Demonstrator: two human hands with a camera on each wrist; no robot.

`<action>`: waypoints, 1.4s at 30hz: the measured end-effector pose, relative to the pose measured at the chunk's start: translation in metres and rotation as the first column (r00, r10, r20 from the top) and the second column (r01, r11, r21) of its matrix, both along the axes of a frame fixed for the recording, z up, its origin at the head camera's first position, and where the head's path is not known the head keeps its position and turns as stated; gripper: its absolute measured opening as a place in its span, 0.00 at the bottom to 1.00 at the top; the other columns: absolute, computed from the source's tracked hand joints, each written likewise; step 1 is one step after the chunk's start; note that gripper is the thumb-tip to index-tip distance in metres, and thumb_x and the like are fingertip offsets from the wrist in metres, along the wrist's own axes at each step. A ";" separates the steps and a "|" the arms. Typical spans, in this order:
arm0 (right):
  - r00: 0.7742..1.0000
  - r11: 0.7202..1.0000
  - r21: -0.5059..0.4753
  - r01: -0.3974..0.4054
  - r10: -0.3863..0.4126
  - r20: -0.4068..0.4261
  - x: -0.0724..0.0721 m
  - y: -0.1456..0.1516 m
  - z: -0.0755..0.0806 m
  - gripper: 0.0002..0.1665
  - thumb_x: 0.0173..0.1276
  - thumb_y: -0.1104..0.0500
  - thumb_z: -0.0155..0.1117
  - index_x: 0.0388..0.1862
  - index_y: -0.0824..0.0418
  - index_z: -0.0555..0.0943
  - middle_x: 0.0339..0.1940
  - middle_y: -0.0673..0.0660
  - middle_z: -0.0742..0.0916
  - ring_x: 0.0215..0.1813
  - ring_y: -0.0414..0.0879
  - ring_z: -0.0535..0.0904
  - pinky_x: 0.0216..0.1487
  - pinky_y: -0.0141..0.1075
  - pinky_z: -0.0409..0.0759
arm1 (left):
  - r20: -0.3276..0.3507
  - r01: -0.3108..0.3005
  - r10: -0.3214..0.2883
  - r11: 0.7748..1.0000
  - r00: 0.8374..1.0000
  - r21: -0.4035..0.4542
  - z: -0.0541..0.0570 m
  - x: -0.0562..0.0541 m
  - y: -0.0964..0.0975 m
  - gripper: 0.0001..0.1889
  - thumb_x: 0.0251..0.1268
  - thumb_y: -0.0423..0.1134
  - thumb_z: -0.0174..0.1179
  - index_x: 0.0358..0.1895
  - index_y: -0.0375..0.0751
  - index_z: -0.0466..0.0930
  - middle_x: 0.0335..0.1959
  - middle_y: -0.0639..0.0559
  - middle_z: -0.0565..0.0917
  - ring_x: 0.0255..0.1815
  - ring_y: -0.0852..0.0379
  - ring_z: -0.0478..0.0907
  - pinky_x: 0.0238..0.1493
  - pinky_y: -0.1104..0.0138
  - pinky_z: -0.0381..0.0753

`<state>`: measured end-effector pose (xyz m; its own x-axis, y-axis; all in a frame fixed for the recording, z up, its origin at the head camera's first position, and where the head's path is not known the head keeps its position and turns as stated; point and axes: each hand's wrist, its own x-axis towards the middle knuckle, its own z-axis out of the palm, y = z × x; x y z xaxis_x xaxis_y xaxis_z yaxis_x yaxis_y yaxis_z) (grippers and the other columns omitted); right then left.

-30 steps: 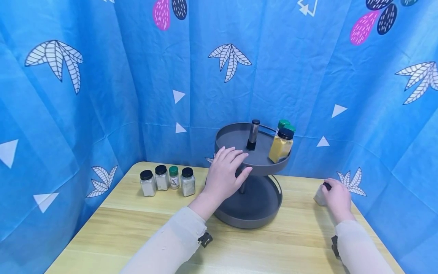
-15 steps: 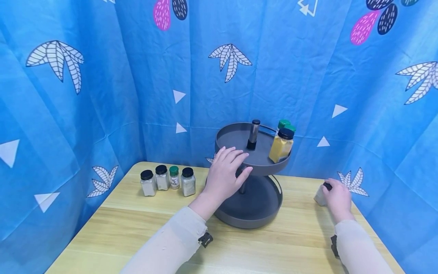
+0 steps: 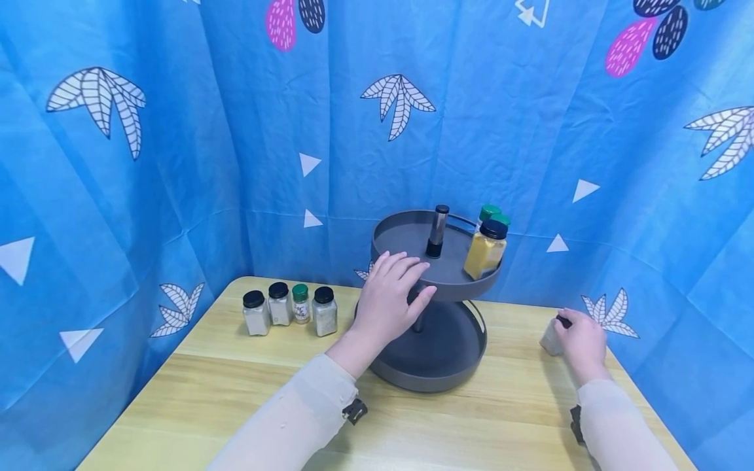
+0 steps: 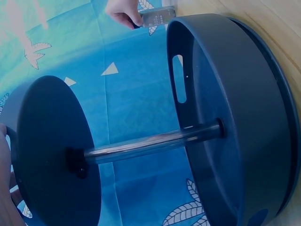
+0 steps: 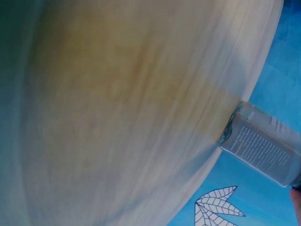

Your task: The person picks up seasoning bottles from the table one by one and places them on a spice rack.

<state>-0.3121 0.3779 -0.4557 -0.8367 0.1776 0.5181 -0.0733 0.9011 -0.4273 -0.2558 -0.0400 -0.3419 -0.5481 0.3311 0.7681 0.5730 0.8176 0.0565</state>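
Note:
My left hand (image 3: 389,304) grips the near left rim of the upper tray of a dark grey two-tier turntable (image 3: 459,288), fingers over the rim and thumb spread along its outer wall. In the left wrist view, part of this hand shows at the left edge beside the tray. At the table's far right, my right hand (image 3: 582,341) pinches the black cap of a spice jar (image 3: 551,337), which stands on the wood. That jar (image 5: 261,143) is clear with printed text in the right wrist view. The hand hides much of its cap.
On the upper tray's right side stand a yellow spice jar (image 3: 485,254) with black lid and two green-lidded jars (image 3: 489,212). Left of the turntable, several spice jars (image 3: 324,317) stand in a row. A blue patterned curtain (image 3: 400,170) surrounds the wooden table (image 3: 247,386).
The view has shifted very slightly. Both hands, the turntable and the jars keep their places.

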 end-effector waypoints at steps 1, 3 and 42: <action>1.000 1.000 0.001 0.002 -0.002 0.003 0.000 0.000 0.000 0.18 0.68 0.64 0.64 0.55 0.73 0.82 0.55 0.74 0.83 0.57 0.74 0.76 0.59 0.65 0.73 | 0.001 0.000 0.000 1.000 1.000 0.000 0.000 0.000 0.000 0.24 0.74 0.59 0.53 0.64 0.52 0.80 0.62 0.54 0.80 0.70 0.53 0.69 0.79 0.57 0.50; 1.000 1.000 0.007 0.003 -0.003 0.009 0.000 0.000 -0.001 0.19 0.69 0.63 0.64 0.55 0.72 0.82 0.56 0.74 0.83 0.57 0.73 0.76 0.59 0.66 0.73 | 0.004 -0.004 0.004 1.000 1.000 -0.001 0.000 0.000 0.000 0.24 0.74 0.59 0.53 0.64 0.52 0.80 0.62 0.54 0.80 0.70 0.53 0.69 0.79 0.58 0.50; 0.999 0.999 0.005 -0.034 0.034 0.008 0.013 -0.021 0.028 0.19 0.65 0.63 0.67 0.52 0.72 0.84 0.53 0.71 0.84 0.56 0.72 0.78 0.53 0.63 0.77 | -0.022 -0.002 0.002 1.000 1.000 0.013 -0.002 -0.001 0.004 0.23 0.73 0.59 0.54 0.63 0.52 0.80 0.61 0.54 0.81 0.70 0.53 0.70 0.79 0.58 0.51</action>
